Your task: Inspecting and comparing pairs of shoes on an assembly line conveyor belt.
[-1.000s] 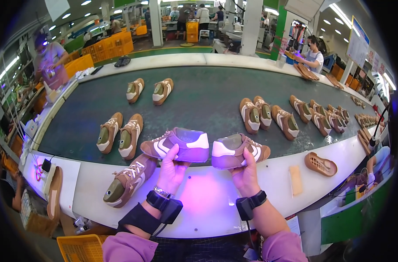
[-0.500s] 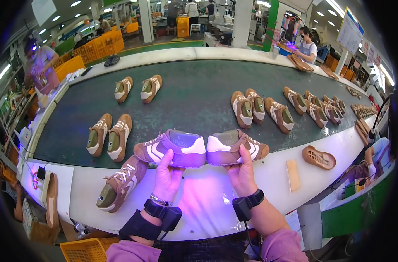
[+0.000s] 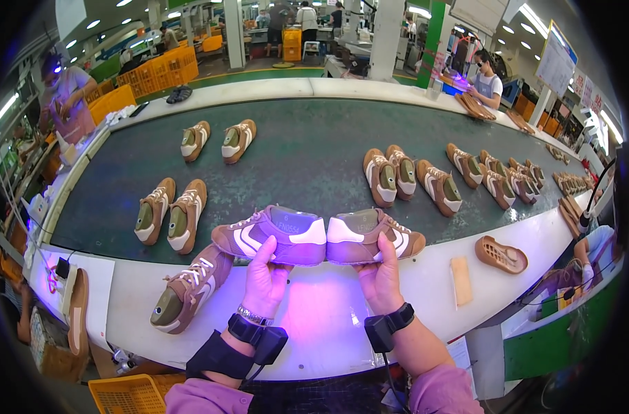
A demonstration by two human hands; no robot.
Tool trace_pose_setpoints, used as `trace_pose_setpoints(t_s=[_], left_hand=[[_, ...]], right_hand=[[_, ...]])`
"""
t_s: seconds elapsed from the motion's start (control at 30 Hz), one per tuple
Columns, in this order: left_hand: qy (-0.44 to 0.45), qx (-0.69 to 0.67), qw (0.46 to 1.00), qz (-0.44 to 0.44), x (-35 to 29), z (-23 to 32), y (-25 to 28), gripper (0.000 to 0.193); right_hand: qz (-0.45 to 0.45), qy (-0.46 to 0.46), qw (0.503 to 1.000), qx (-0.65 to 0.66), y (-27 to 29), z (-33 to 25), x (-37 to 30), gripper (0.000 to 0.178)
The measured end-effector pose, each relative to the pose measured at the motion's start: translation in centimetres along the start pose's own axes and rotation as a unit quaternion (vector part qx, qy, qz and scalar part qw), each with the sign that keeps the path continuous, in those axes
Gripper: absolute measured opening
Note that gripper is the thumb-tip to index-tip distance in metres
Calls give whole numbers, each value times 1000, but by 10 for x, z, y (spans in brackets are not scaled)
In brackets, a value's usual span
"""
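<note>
My left hand (image 3: pixel 265 279) grips a brown sneaker (image 3: pixel 249 234) with white heel patch and stripes, toe pointing left. In my right hand (image 3: pixel 381 279) is a matching sneaker (image 3: pixel 402 241), toe pointing right. Both are held up over the white tabletop, sole down, their heels meeting or nearly so. An olive-green last (image 3: pixel 291 219) fills the left one, and a similar last (image 3: pixel 356 219) fills the right one. The fingers are partly hidden under the shoes; both thumbs press on the sides. Another laced sneaker (image 3: pixel 190 293) rests on the work surface left of my left hand.
Several lasted sneakers (image 3: pixel 188 217) stand on the dark green conveyor belt (image 3: pixel 287 152), left and right. On the white table (image 3: pixel 328 338) lie a tan sole (image 3: pixel 501 254) and a beige strip (image 3: pixel 461 281). An orange crate (image 3: pixel 125 397) is at lower left. Co-workers (image 3: pixel 487 79) are beyond.
Both hands keep hold of the sneakers in almost the same place. The heels look very slightly closer together. The surrounding scene has shifted a little in view.
</note>
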State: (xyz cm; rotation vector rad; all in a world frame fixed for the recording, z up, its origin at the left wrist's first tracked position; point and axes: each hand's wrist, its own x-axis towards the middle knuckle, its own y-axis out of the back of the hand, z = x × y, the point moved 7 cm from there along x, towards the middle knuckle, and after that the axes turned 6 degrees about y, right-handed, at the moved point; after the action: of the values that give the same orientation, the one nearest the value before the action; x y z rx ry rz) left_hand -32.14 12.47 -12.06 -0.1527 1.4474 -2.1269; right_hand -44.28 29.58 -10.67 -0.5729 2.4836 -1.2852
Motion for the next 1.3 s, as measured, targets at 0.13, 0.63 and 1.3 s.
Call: trace_pose_setpoints(t_s=[0.13, 0.63, 1.3], left_hand=[[-4, 4, 1000, 11, 0, 0, -1, 44], [-23, 61, 998, 4, -1, 1, 1, 45], [-145, 167, 975, 28, 86, 60, 65, 52]], right_hand=[[-2, 0, 1000, -1, 4, 1, 3, 44], [-30, 42, 997, -59, 10, 0, 4, 46], [-144, -239, 960, 25, -21, 33, 27, 56]])
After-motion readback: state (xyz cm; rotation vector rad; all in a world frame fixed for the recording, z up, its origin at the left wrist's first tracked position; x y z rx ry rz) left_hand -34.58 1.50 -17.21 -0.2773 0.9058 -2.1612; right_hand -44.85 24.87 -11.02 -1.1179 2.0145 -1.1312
